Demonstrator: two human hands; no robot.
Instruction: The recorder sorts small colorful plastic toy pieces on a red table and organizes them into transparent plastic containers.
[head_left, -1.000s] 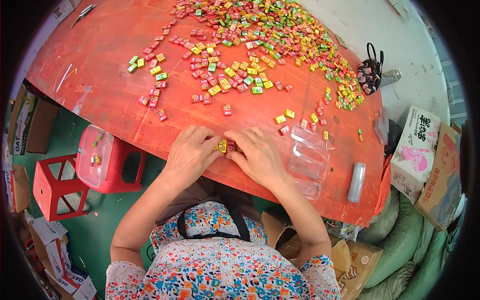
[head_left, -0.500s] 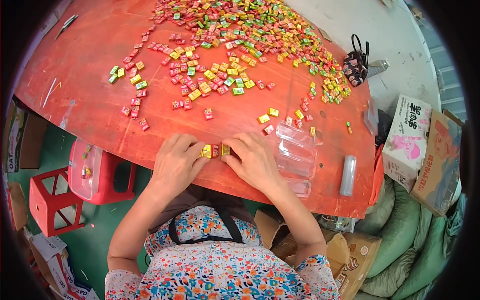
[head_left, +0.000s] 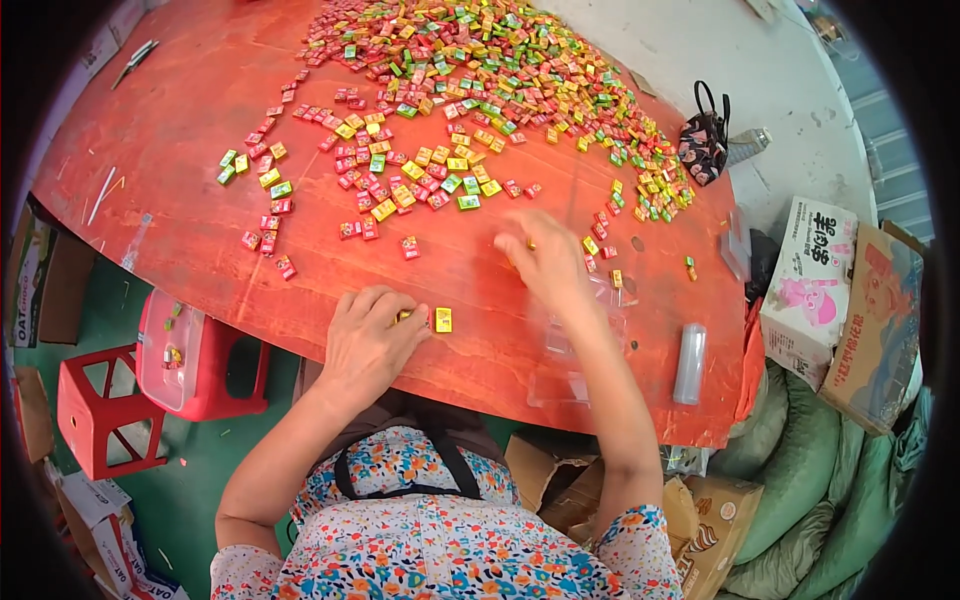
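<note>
At the far left, beside the table, a red stool (head_left: 95, 420) stands on the green floor, and just right of it a clear lidded box (head_left: 168, 350) rests on a second red stool (head_left: 235, 375). Cardboard cartons (head_left: 40, 285) lie along the left edge.

The red table (head_left: 180, 130) fills the upper middle. A loose line of small wrapped candies (head_left: 265, 200), green, yellow and red, trails down its left part. Further right the big pile of candies (head_left: 480, 60) spreads across the top of the table and thins toward the near side.

The left hand (head_left: 368, 335) lies on the table near its front edge, fingers curled down over a small yellow piece that barely shows under the fingertips. A yellow candy (head_left: 443, 319) sits on the table just beside those fingertips, touching or nearly so.

The right hand (head_left: 540, 258) is lifted above the table, further in, blurred; its fingers seem drawn together around something small and yellow, but I cannot tell for sure what it pinches. Below and right of it lies a clear plastic bag (head_left: 580, 345), with the forearm crossing over it. A few stray candies (head_left: 600, 255) lie just right of the hand.

Further right, a clear tube (head_left: 690, 362) lies near the table's front edge. A dark patterned handbag (head_left: 705, 140) stands at the far right rim, against a grey bottle (head_left: 748, 146). Off the table at the right are printed cartons (head_left: 810, 290) and green sacks (head_left: 800, 480).
</note>
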